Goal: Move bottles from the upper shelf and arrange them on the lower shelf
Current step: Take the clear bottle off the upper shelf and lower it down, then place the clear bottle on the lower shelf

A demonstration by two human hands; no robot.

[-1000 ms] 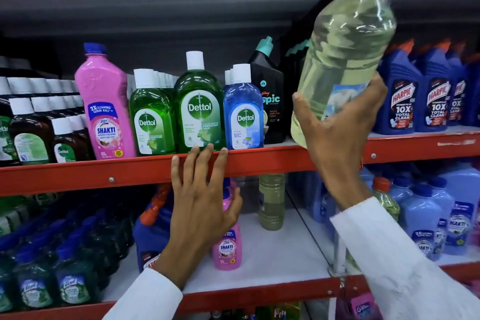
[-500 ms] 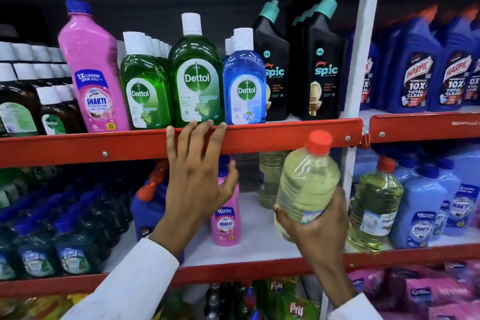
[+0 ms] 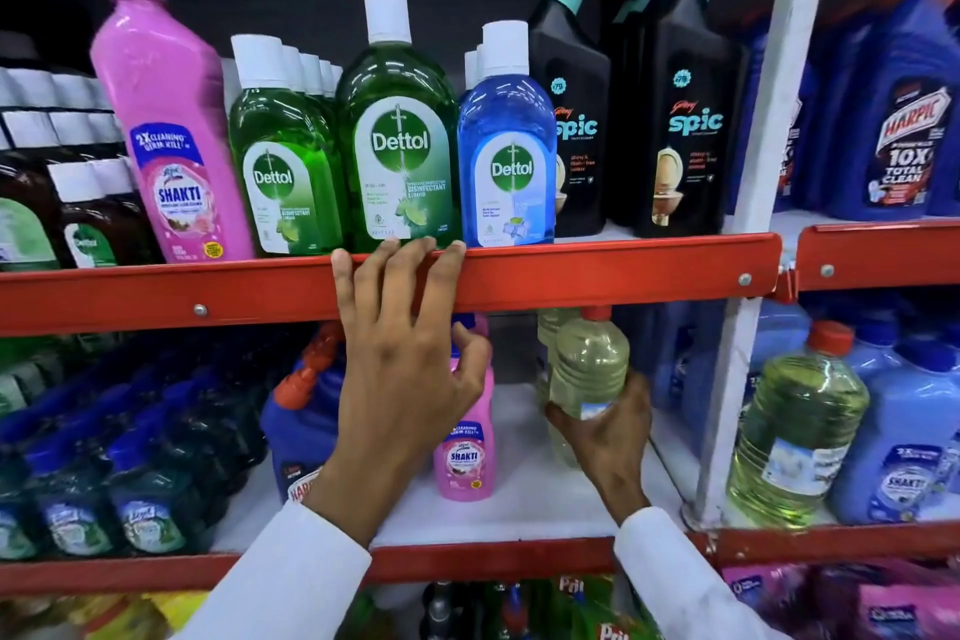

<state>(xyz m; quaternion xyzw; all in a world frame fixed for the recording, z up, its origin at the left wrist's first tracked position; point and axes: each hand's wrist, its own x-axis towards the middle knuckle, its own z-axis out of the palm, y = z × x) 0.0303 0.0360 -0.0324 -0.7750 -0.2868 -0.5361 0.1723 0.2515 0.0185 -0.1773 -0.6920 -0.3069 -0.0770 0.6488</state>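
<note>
My right hand point(image 3: 605, 437) grips a clear bottle of pale yellow liquid with a red cap point(image 3: 589, 364), upright inside the lower shelf point(image 3: 519, 509), just in front of another similar bottle. My left hand point(image 3: 400, 353) rests spread on the red front rail of the upper shelf point(image 3: 597, 270), fingers over its edge, holding nothing. Behind that rail stand a tall pink Shakti bottle point(image 3: 166, 130), green Dettol bottles point(image 3: 400, 135), a blue Dettol bottle point(image 3: 506, 146) and black Spic bottles point(image 3: 680, 120).
A small pink Shakti bottle point(image 3: 465, 447) stands on the lower shelf beside my left wrist, with a blue jug point(image 3: 296, 431) to its left. A white upright post point(image 3: 763, 203) divides the bays. To its right are another yellow bottle point(image 3: 795, 437), blue Shakti jugs and Harpic bottles point(image 3: 904, 130).
My right hand has brought the yellow bottle down from high up near the top shelf into the lower shelf, further back. My left hand stayed on the red rail.
</note>
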